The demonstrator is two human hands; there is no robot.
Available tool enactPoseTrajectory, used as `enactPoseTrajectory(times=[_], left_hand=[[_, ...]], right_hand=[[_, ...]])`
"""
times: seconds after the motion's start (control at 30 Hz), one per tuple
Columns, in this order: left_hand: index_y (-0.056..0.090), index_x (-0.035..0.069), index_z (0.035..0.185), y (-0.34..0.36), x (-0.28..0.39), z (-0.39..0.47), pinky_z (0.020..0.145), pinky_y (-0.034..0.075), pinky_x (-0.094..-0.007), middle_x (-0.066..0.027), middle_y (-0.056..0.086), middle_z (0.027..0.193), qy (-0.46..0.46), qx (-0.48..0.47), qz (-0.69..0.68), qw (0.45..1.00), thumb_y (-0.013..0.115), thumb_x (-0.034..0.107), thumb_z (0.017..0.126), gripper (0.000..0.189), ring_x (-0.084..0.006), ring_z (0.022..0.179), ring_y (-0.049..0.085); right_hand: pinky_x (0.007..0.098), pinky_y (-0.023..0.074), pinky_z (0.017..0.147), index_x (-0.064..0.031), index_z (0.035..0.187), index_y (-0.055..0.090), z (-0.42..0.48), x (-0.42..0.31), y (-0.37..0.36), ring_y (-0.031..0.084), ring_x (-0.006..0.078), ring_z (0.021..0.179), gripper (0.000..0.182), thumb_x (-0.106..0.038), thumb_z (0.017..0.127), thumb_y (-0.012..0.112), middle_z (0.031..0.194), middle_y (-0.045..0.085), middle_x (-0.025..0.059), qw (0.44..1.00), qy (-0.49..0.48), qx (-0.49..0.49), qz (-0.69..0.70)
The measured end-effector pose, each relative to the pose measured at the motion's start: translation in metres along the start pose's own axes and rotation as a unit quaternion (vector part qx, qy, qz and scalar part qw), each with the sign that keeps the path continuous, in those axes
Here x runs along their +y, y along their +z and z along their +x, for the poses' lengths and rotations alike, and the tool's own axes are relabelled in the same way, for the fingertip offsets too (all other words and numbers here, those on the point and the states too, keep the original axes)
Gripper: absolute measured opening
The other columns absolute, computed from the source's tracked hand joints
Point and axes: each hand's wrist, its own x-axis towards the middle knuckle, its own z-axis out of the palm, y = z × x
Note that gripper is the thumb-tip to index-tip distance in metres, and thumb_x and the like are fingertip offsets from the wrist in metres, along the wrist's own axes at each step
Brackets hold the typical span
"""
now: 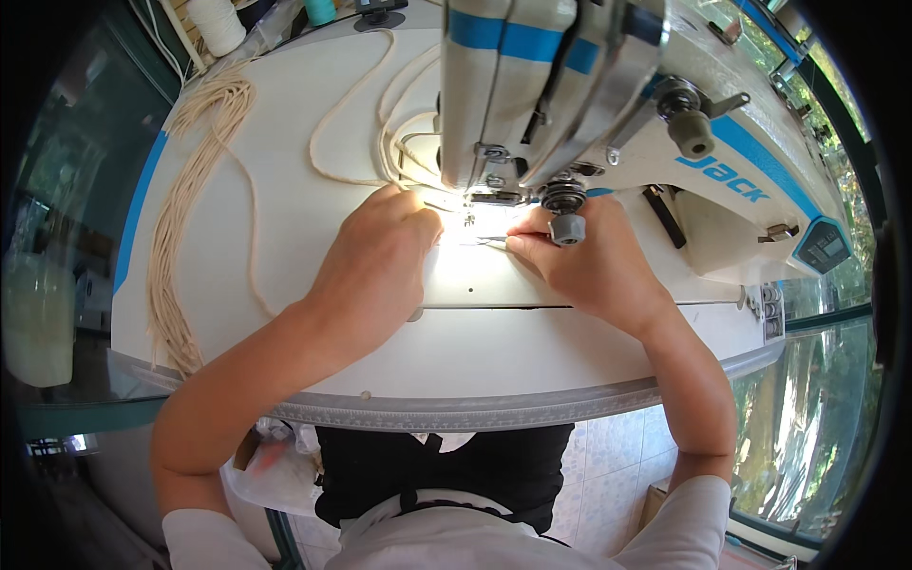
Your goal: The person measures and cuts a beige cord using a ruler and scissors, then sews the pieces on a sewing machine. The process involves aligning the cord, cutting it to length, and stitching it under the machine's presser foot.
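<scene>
A white Jack sewing machine (605, 142) stands on the white table, its lamp glaring over the needle area and presser foot (469, 214). Left of the foot, my left hand (388, 249) has its fingers closed on a beige cord (356, 178), which loops away behind it on the table. Right of the foot is my right hand (584, 256), thumb and forefinger pinched on a thin, dark, pointed tool (491, 239) whose tip points left towards the needle area. The glare hides the tool's exact kind and the cord's end. A tension knob partly covers the right fingers.
A long bundle of beige cords (185, 214) lies along the table's left side. A white thread cone (216, 27) and a teal one (320, 11) stand at the back. A measuring scale (463, 412) runs along the table's front edge. Bobbins sit at the right end.
</scene>
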Motion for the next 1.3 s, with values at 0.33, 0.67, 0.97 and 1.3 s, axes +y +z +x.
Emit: enactPoseTrajectory(times=[0.33, 0.67, 0.97, 1.3], left_hand=[[0.067, -0.003, 0.094, 0.013, 0.000, -0.004, 0.076, 0.052, -0.0377, -0.0119, 0.061, 0.090, -0.048, 0.007, -0.111, 0.993, 0.071, -0.005, 0.083, 0.012, -0.0287, 0.081, 0.060], [0.066, -0.004, 0.102, 0.017, -0.020, 0.000, 0.083, 0.053, -0.0402, -0.0150, 0.062, 0.102, 0.175, 0.009, 0.000, 0.984, 0.071, -0.003, 0.077, 0.026, -0.0318, 0.094, 0.062], [0.067, -0.005, 0.111, 0.005, -0.007, -0.006, 0.093, 0.049, -0.0413, -0.0141, 0.062, 0.109, 0.146, -0.045, 0.038, 0.987, 0.066, -0.006, 0.078, 0.033, -0.0313, 0.104, 0.061], [0.066, -0.005, 0.118, 0.002, -0.006, -0.012, 0.106, 0.038, -0.0460, -0.0132, 0.061, 0.119, 0.120, -0.068, 0.074, 0.988, 0.064, -0.001, 0.083, 0.036, -0.0294, 0.117, 0.056]], right_hand=[[0.0436, 0.0501, 0.064, -0.0010, 0.078, 0.069, -0.014, 0.013, 0.013, 0.064, 0.0321, 0.076, 0.010, -0.006, 0.082, 0.077, 0.085, 0.066, 0.0106, 0.986, -0.110, 0.125, -0.014], [0.0392, 0.0480, 0.057, -0.0049, 0.079, 0.073, -0.015, 0.023, 0.030, 0.061, 0.0255, 0.072, 0.006, -0.003, 0.074, 0.076, 0.078, 0.055, 0.0067, 0.956, -0.212, 0.181, -0.087], [0.0395, 0.0470, 0.056, -0.0050, 0.079, 0.074, -0.017, 0.020, 0.031, 0.060, 0.0248, 0.071, 0.007, -0.002, 0.073, 0.073, 0.077, 0.053, 0.0070, 0.952, -0.214, 0.186, -0.115], [0.0386, 0.0463, 0.054, -0.0042, 0.073, 0.069, -0.017, 0.022, 0.033, 0.061, 0.0247, 0.072, 0.006, -0.001, 0.071, 0.073, 0.079, 0.055, 0.0069, 0.946, -0.221, 0.204, -0.119]])
